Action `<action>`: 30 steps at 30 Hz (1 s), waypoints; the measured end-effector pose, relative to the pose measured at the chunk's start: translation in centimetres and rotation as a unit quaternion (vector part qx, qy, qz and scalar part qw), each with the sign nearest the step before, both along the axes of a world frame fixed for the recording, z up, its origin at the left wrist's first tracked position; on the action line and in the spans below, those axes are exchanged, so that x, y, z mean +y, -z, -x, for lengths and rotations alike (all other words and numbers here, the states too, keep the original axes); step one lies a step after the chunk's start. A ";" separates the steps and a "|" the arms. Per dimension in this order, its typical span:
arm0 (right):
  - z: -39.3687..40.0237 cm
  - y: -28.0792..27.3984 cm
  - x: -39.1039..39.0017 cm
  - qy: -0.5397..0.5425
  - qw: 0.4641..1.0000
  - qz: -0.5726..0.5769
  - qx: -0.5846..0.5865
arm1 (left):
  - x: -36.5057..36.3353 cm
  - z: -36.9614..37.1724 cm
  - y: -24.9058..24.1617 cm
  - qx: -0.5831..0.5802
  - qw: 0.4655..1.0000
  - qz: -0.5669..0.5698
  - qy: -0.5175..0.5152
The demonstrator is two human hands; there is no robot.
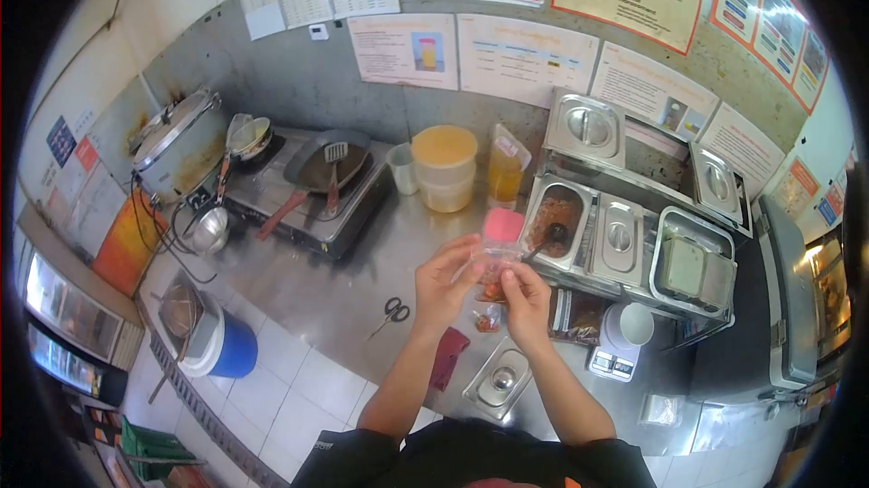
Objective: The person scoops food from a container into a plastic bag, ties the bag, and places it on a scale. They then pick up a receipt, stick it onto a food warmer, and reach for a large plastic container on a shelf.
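Above the steel counter, my left hand (444,282) and my right hand (527,300) are raised close together. Between them is a small clear plastic bag (494,262), with fingers of both hands closed on its sides. Something reddish shows low in the bag. Just behind it is a pink-red lid or cup (503,225); whether it touches the bag is unclear. Another small bag with red contents (488,318) lies on the counter below my hands. Black-handled scissors (395,310) are left of my left hand. A dark red cloth (450,358) and a steel lid (501,379) lie nearer me.
A stove (312,207) with a pan (335,162) stands at the left, beside a large pot (186,148). A yellow-lidded tub (444,167) is at the back. Steel food trays (619,239) and a scale (614,365) stand at the right.
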State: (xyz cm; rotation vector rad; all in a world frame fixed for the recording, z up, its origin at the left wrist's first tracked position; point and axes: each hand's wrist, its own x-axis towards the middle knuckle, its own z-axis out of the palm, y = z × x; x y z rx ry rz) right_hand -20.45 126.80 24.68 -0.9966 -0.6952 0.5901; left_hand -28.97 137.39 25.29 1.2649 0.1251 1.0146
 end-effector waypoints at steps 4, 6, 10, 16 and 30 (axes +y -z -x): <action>1.2 0.6 -0.2 -0.045 0.998 -0.036 0.007 | -0.4 1.8 0.0 0.021 0.996 -0.046 -0.067; 2.1 0.3 0.0 -0.037 0.997 -0.063 -0.005 | -0.6 2.2 0.0 0.006 0.993 -0.074 -0.093; 2.6 -0.2 0.1 -0.008 0.995 -0.082 -0.049 | -0.7 3.1 -0.1 0.010 0.988 -0.116 -0.105; 2.8 -1.0 0.3 0.011 0.993 -0.083 -0.082 | -0.7 3.7 -0.8 0.014 0.986 -0.131 -0.104; 3.2 -1.6 0.1 0.018 0.996 -0.080 -0.043 | -1.4 3.2 -1.3 0.012 0.989 -0.126 -0.082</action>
